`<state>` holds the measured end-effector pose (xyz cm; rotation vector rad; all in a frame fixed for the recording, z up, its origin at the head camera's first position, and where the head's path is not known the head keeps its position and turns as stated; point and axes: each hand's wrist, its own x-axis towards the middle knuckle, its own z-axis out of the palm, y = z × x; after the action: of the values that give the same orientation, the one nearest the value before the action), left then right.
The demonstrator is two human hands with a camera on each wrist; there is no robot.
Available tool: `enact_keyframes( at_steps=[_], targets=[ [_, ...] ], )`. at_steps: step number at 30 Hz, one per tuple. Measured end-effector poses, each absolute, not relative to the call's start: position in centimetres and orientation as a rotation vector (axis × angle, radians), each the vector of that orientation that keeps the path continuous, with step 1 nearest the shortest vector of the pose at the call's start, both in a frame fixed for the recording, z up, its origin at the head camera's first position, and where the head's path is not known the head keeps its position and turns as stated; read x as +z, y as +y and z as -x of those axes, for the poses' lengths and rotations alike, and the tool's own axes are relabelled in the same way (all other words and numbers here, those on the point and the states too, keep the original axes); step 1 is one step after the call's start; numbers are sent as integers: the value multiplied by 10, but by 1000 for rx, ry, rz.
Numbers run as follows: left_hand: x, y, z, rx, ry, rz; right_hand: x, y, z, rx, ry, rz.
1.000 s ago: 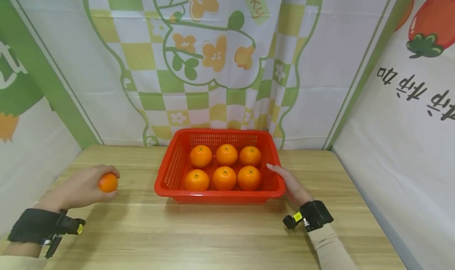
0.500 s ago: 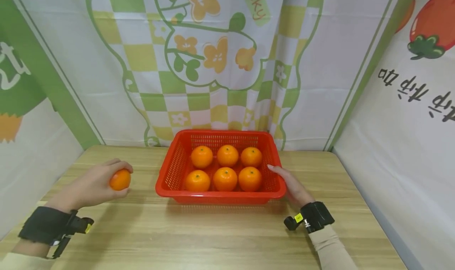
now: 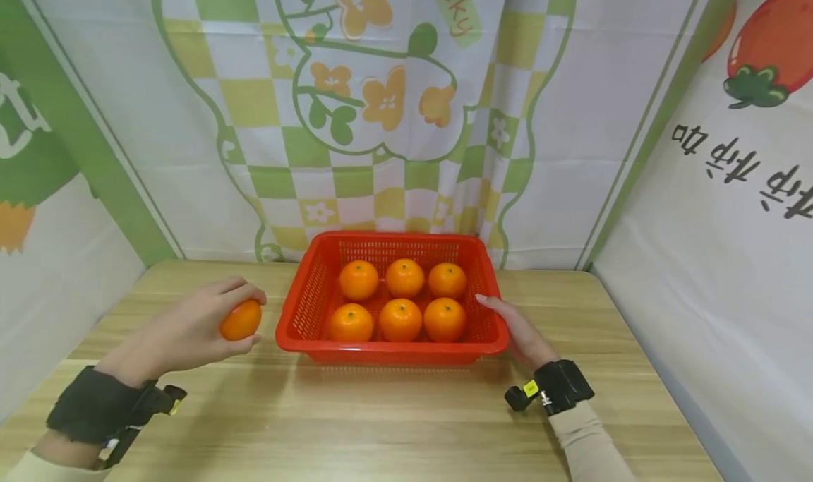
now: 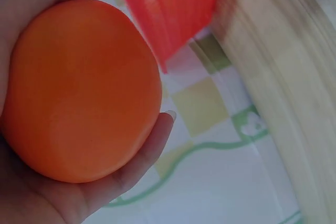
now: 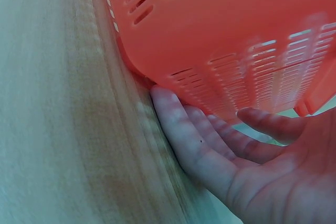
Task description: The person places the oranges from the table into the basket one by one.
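Note:
My left hand [image 3: 193, 323] grips an orange [image 3: 241, 320], fingers over its top and the thumb below. The left wrist view shows this orange [image 4: 84, 90] large in the curl of the hand. It is held just left of a red plastic basket [image 3: 394, 355] with slotted walls. Several oranges [image 3: 400, 320] stand inside in two rows, stem ends up. At the basket's right side, my right hand [image 3: 521, 327] holds the rim, one fingertip reaching inside. In the right wrist view its other fingers [image 5: 181, 132] lie along the basket's outer wall [image 5: 220, 35], low by the table.
The basket stands toward the back of a wooden table [image 3: 394, 425]. A checked, flowered cloth [image 3: 394, 178] hangs right behind it. Printed cloth walls border the left and right sides. Each wrist wears a black strap with a small camera.
My left hand has carried the orange rightward along the table, closer to the basket. The right hand, the basket and the oranges inside it have stayed in place.

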<state>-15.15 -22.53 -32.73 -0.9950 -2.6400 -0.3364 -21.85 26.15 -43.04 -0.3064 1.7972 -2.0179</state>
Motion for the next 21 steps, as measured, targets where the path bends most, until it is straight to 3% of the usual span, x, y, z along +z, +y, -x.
enact_keyframes(
  at_steps=[21],
  targets=[
    [-304, -176, 161, -358, -2539, 1198, -430, 262, 220, -1991, 1822, 343]
  ],
)
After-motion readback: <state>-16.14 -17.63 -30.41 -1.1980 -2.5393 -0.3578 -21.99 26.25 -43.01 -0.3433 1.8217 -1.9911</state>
